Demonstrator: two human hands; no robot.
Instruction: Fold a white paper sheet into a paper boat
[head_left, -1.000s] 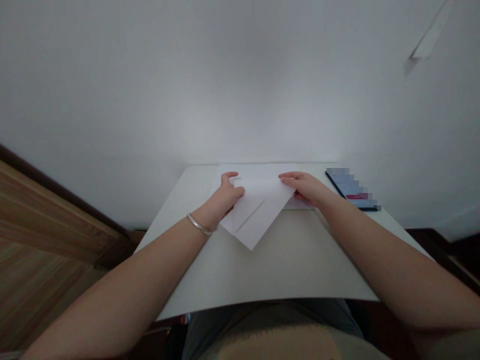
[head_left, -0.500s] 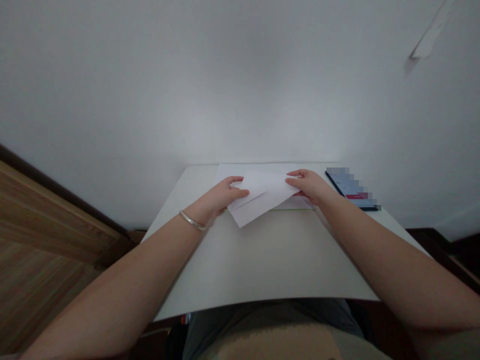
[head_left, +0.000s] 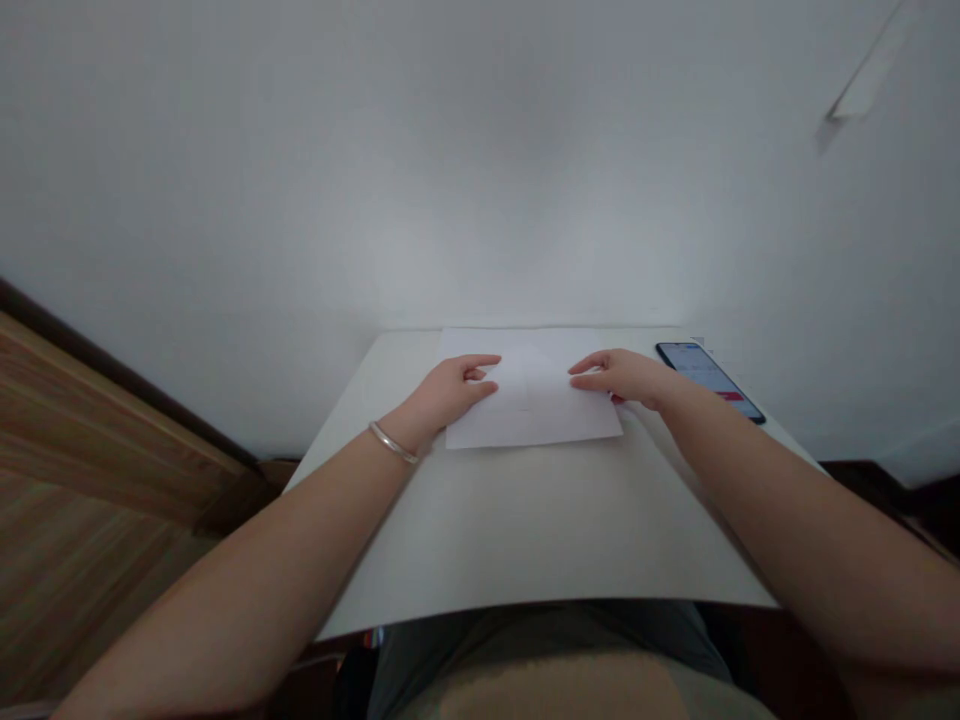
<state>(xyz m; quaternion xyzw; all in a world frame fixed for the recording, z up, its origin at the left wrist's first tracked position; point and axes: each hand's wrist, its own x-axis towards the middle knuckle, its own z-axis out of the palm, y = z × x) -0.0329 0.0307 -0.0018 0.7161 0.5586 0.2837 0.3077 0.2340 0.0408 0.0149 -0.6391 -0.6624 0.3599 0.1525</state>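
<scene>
A white sheet of paper (head_left: 534, 428) with a flap folded over its middle lies in front of me, its near edge almost level. Under and behind it rests more white paper (head_left: 469, 341). My left hand (head_left: 459, 388) grips the left side of the folded sheet, thumb on top, index finger stretched along it and other fingers curled. At the right side, my right hand (head_left: 619, 377) holds the sheet with thumb and index finger close together; its lower fingers are partly hidden. A silver bangle (head_left: 393, 442) circles my left wrist.
Both papers are on a white table (head_left: 540, 540) pushed against a pale wall (head_left: 517, 180). A phone (head_left: 709, 378) with its screen lit lies at the table's right side. Wooden furniture (head_left: 112, 440) stands at the left.
The folded sheet has turned from a slant to nearly square with the table, covering the green-edged strip. My right hand has moved slightly nearer to me.
</scene>
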